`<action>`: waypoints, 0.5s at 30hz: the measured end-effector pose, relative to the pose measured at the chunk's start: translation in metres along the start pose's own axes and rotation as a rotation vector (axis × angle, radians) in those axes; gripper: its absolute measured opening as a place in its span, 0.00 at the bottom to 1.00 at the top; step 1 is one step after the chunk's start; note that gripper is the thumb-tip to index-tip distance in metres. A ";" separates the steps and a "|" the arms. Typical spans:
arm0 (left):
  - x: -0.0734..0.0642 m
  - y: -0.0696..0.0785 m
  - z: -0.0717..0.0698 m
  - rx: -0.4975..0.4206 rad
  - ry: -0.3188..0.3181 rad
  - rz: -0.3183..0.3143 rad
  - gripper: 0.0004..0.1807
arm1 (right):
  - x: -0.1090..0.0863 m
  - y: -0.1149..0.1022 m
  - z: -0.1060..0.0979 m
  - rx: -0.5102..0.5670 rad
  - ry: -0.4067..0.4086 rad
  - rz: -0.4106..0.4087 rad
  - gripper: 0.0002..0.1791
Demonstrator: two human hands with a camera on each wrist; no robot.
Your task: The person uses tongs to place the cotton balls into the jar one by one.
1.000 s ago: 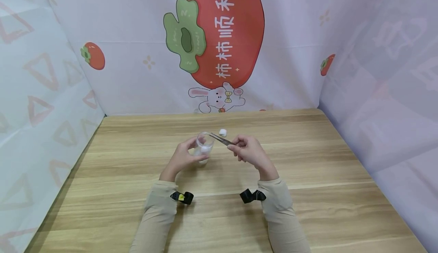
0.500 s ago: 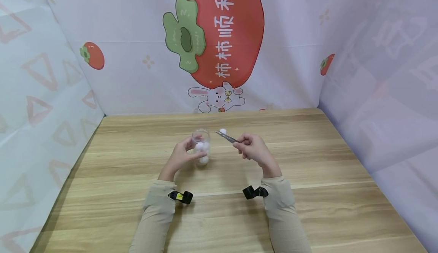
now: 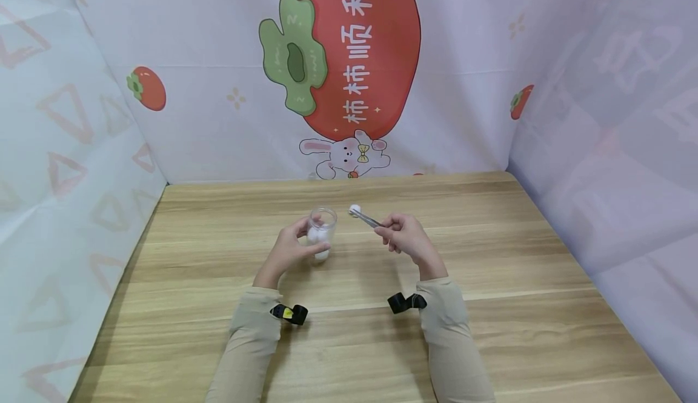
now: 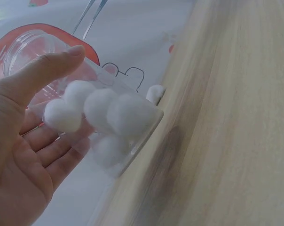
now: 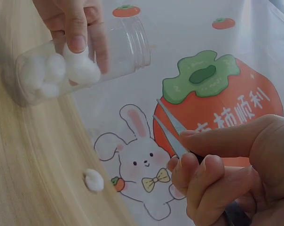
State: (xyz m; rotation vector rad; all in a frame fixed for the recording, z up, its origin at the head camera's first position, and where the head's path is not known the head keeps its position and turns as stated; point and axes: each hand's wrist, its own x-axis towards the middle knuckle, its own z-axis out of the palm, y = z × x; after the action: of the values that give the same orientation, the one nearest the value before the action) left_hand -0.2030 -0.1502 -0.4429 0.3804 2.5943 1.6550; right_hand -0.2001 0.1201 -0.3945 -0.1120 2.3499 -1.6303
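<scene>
My left hand [image 3: 294, 246] holds a clear, lidless plastic jar [image 4: 31, 47] with its thumb on one side and fingers on the other. Several white cotton balls [image 4: 116, 113] lie in the lower part of the jar. Between the thumb and fingers of my right hand [image 3: 406, 237] is a pair of metal tweezers [image 5: 169, 134]. Their tips stand slightly apart, with nothing between them in the right wrist view. One loose cotton ball [image 5: 93, 180] rests on the table behind the jar; the tweezer tips overlap it in the head view but hang apart from it in the right wrist view.
The wooden table [image 3: 349, 342] ends at a printed cloth backdrop [image 3: 207, 130]. Cloth also hangs along the left and right sides. A black wrist camera [image 3: 291, 314] sits on the left sleeve, another wrist camera [image 3: 406, 303] on the right.
The tweezers have moved from the jar's mouth rightward, and their tips now line up with the loose cotton ball in the head view. The jar has shifted slightly in my left hand's grasp.
</scene>
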 end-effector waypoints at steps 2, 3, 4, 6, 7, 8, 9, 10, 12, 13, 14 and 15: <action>0.000 0.000 0.000 0.004 0.000 0.000 0.37 | 0.001 0.001 -0.001 0.004 0.002 0.004 0.09; 0.000 0.000 0.000 0.006 0.000 0.003 0.36 | 0.002 0.002 -0.001 0.002 0.002 0.003 0.09; 0.000 0.000 0.000 0.008 0.001 0.005 0.36 | 0.002 0.003 -0.001 0.003 0.004 0.003 0.09; 0.001 0.000 0.001 0.007 0.003 0.014 0.36 | 0.003 0.004 -0.002 0.004 0.008 0.005 0.09; 0.001 0.000 0.001 0.004 0.005 0.018 0.36 | 0.003 0.005 -0.002 0.004 0.010 0.005 0.09; 0.001 -0.001 0.001 0.004 0.005 0.019 0.36 | 0.003 0.005 -0.002 0.004 0.014 0.008 0.09; 0.001 -0.001 0.001 0.003 0.006 0.015 0.36 | 0.003 0.005 -0.002 0.003 0.016 0.011 0.09; 0.001 -0.001 0.001 0.002 0.009 0.015 0.36 | 0.003 0.005 -0.001 0.003 0.018 0.013 0.08; 0.001 -0.001 0.001 0.003 0.007 0.008 0.35 | 0.004 0.006 -0.001 0.003 0.019 0.016 0.08; 0.001 -0.001 0.000 0.002 0.007 0.000 0.35 | 0.004 0.006 -0.001 0.002 0.019 0.018 0.08; 0.001 -0.001 0.000 0.005 0.008 -0.006 0.35 | 0.005 0.006 -0.001 0.000 0.019 0.020 0.08; 0.001 0.000 0.000 0.008 0.009 -0.006 0.34 | 0.005 0.007 -0.001 -0.001 0.020 0.023 0.08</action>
State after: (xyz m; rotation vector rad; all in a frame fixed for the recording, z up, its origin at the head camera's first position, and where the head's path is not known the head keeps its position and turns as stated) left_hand -0.2041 -0.1504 -0.4427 0.3662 2.6064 1.6489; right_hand -0.2044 0.1222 -0.4013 -0.0685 2.3584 -1.6268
